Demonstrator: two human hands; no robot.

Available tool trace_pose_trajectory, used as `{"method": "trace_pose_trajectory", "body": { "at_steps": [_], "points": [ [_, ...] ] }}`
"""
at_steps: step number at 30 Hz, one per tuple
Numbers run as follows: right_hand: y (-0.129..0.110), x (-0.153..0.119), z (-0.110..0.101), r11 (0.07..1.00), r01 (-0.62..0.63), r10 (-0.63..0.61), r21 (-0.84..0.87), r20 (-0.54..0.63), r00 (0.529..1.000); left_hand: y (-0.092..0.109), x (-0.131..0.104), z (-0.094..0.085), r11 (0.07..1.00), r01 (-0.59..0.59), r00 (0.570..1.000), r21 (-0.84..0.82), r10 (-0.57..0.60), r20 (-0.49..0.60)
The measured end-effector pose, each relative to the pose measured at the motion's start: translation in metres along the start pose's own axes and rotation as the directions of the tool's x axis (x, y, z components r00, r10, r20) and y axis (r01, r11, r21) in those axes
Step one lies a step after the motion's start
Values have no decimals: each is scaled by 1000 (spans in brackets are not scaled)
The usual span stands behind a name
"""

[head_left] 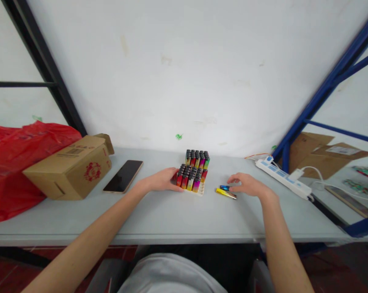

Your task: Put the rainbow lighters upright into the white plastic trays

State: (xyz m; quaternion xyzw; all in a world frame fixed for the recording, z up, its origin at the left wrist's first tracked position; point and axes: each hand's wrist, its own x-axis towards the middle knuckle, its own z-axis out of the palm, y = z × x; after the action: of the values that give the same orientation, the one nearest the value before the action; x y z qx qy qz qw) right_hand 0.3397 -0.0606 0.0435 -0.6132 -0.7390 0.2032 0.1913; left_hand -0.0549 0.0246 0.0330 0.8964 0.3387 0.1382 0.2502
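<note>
Upright lighters in several colours, black tops up, stand in a white holed tray [200,192] at the middle of the table. Behind it is a second block of upright lighters [197,158]. My left hand [164,180] grips the left side of the front tray, thumb at the near corner and fingers behind. To the right, a blue lighter [224,187] and a yellow lighter [226,193] lie flat, close together. My right hand [246,185] is open beside them, thumb tip at the blue lighter's right end, the other fingers curved above with a gap between.
A phone [123,176] lies left of my left hand. Farther left are a cardboard box [71,167] and a red plastic bag [22,167]. A white power strip [283,178] with cables lies at the right, near the blue metal frame [315,97]. The wall [184,81] bounds the table's back.
</note>
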Motion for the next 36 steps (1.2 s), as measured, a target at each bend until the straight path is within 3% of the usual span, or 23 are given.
{"method": "trace_pose_trajectory", "body": {
  "at_steps": [7,12,15,17,19,22,25,27,29,33,36],
  "points": [
    [1,-3,-1,998,-56,58,33,-47,997,1,0,0,1000,-2,1000,17,2,13],
    [-31,-2,-3,987,100,-76,122,-186,980,4,-2,-1,1000,18,1000,10,-18,12],
    [-53,1,0,950,176,-99,258,-285,953,2,-1,0,1000,-1,1000,22,1,24],
    [-67,5,5,884,215,-67,415,-342,937,1,1,0,1000,-9,999,24,8,32],
    [-78,7,12,760,234,-19,607,-339,941,0,1,1,1000,-14,999,21,14,32],
    [-89,10,23,528,183,14,829,-225,974,3,0,0,1000,-12,1000,24,12,10],
    [-95,13,33,413,144,-17,899,-150,988,7,-2,-1,1000,-14,1000,-8,14,3],
    [-97,15,37,430,142,-34,891,-141,989,9,-2,-1,999,-30,999,-45,31,18],
    [-98,17,39,504,166,-30,848,-174,984,10,-2,-1,998,-32,999,-52,33,21],
    [-93,23,43,686,247,22,685,-359,933,8,0,-1,1000,-11,1000,-19,12,12],
    [-88,26,44,659,256,75,707,-401,913,8,-1,-1,1000,-8,1000,-30,9,16]
  ]
}}
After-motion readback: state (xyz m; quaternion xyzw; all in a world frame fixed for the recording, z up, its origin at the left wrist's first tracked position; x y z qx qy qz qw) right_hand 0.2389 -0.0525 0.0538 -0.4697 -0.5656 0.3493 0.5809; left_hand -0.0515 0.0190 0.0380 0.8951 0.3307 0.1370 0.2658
